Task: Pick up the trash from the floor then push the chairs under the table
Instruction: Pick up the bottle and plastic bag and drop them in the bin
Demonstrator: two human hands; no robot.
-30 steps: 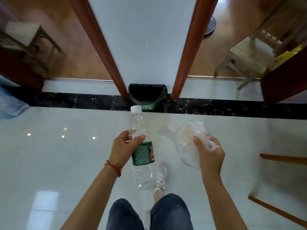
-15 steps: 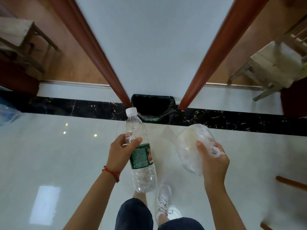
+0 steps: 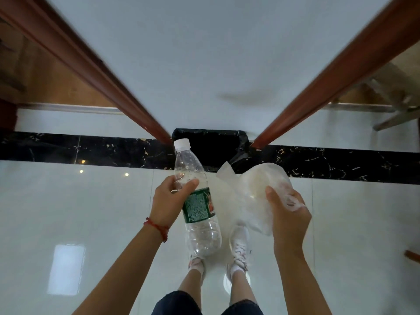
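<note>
The left hand [image 3: 169, 202] is curled round the upper body of a clear plastic bottle [image 3: 197, 198], thumb across the front just above the green label, white cap pointing toward the far side. The right hand [image 3: 287, 214] pinches a crumpled clear plastic bag [image 3: 254, 192] with its fingers folded into the film, the loose end of the bag flaring off to the left. Both pieces of trash are up off the white tile floor [image 3: 91, 212] and held side by side, near each other but apart, above the person's white shoes [image 3: 238, 248]. Just beyond them, against the wall between two red-brown door frames, sits a bin lined with a black bag [image 3: 213, 146], its mouth open. The step in hand looks like dropping the trash in. To do it well, carry each hand fully over the opening before letting go, the bottle cap-first so it slides in rather than bouncing off the rim. The bag is light and may drift or cling to the fingers, so it probably wants a low release, right at the mouth. A wooden chair [image 3: 391, 96] shows at the far right, so the chairs seem still to come.
</note>
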